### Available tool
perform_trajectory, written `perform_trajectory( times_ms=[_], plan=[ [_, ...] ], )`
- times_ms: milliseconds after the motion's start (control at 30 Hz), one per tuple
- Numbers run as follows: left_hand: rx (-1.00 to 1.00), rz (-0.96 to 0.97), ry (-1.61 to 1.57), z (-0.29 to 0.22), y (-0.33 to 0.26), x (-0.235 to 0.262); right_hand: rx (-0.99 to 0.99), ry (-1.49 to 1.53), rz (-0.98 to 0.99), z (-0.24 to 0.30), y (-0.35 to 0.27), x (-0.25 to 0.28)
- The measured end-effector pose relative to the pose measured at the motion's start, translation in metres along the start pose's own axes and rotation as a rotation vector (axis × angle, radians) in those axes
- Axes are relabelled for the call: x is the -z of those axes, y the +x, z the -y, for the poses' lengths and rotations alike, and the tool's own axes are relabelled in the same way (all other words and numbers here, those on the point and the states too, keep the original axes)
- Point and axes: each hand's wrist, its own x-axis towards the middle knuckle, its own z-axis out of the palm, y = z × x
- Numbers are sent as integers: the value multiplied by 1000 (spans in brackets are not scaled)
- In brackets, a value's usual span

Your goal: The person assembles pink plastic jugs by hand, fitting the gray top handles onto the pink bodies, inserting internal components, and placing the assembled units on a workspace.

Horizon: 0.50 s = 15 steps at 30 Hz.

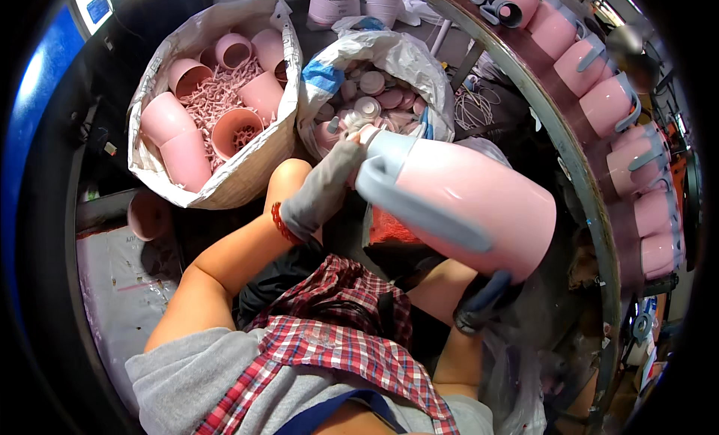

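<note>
A large pink jug (479, 203) with a grey handle (419, 210) and grey collar lies tilted in front of me, its top end pointing left and its base to the lower right. My left hand (326, 184), in a grey glove, has its fingers closed at the top end of the jug. Whether a small cap is also between those fingers is hidden. Under the base, my right hand (487, 300), in a dark glove with blue-grey fingertips, supports and grips the jug; most of its palm is out of sight.
A white sack (217, 192) at the left holds pink cups and small pink pieces. Beside it, another sack (438, 68) contains pink and white discs. Several pink jugs (610, 105) line a curved shelf (554, 109) on the right. Something red (393, 229) sits beneath the held jug.
</note>
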Motion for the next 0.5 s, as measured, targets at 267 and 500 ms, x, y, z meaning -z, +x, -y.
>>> perform_trajectory(
  times_ms=[267, 500],
  plan=[
    [-498, 74, 217, -85, 25, 31, -890, 1367, 490, -4, 43, -35],
    [-1110, 600, 101, -167, 4, 7, -201, 1299, 1507, -7, 56, -89]
  ],
)
